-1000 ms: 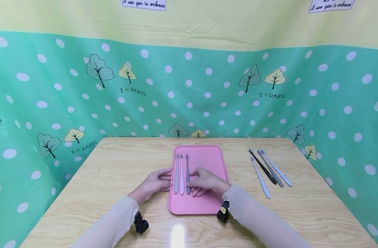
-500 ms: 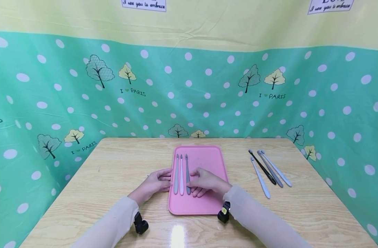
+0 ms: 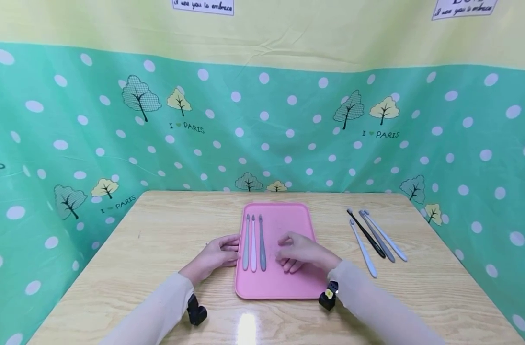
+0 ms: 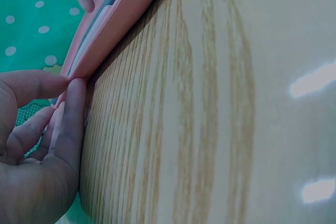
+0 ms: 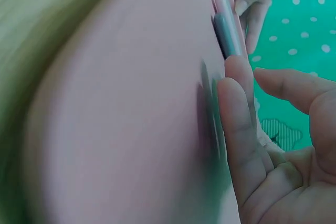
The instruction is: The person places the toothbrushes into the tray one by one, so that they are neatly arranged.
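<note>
A pink tray [image 3: 279,290] lies on the table, and its left rim is pinched between the thumb and finger of my left hand [image 3: 213,258]. Three toothbrushes lie side by side along the tray's left part, heads toward the back: a grey-green toothbrush [image 3: 245,249], a pink toothbrush [image 3: 253,249] and a dark grey toothbrush [image 3: 262,249]. Just right of the dark grey one, my right hand [image 3: 304,252] is over the tray with nothing in it. In the right wrist view, its thumb and fingers [image 5: 236,114] stand apart.
To the right of the tray, several loose toothbrushes lie on the wooden table [image 3: 180,211]: a light blue toothbrush [image 3: 363,249], a black toothbrush [image 3: 367,235], a grey toothbrush [image 3: 378,237] and another light blue toothbrush [image 3: 386,236]. A dotted green curtain [image 3: 262,129] hangs behind.
My right hand has let go of the dark grey toothbrush and moved right, away from it. That toothbrush stays on the tray. My left hand has stayed at the tray's rim.
</note>
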`<state>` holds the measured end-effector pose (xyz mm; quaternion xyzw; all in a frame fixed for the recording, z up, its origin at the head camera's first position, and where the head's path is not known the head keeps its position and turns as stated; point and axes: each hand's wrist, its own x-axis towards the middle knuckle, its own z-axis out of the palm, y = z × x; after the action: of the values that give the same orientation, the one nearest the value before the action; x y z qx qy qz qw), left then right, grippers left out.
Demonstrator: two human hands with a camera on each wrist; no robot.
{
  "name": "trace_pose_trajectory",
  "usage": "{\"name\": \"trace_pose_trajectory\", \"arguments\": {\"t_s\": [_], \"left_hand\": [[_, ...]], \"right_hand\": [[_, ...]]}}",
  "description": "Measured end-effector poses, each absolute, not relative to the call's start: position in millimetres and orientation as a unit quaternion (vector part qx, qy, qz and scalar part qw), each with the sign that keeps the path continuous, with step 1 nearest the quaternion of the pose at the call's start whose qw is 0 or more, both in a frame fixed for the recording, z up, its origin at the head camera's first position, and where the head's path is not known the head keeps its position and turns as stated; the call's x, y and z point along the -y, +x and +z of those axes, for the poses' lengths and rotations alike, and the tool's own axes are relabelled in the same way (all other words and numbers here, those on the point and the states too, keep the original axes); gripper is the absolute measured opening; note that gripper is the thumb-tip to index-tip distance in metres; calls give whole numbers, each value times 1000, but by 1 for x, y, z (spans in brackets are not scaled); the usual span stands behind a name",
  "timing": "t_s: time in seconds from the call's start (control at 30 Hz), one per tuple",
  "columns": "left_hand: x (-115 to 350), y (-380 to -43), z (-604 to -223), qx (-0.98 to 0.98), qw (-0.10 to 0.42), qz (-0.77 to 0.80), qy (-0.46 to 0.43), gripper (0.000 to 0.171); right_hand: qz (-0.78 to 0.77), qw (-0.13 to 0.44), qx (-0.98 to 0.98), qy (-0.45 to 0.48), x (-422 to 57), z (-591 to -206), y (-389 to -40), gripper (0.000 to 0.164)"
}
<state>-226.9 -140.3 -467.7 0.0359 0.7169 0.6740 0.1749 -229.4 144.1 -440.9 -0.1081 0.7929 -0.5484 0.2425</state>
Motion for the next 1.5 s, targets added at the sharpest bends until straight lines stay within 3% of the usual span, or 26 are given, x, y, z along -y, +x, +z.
{"name": "trace_pose_trajectory", "arguments": {"t_s": [0.7, 1.2, 1.5], "left_hand": [[140, -228, -467, -722, 176, 669, 30, 65], [141, -227, -467, -722, 175, 668, 28, 65], [141, -228, -467, -717, 178, 674, 30, 65]], "right_hand": [[-546, 219, -804, -92, -230, -429, -220, 53], [-516, 185, -836, -29, -307, -434, -193, 52], [-532, 196, -823, -17, -347, -432, -182, 56]]}}
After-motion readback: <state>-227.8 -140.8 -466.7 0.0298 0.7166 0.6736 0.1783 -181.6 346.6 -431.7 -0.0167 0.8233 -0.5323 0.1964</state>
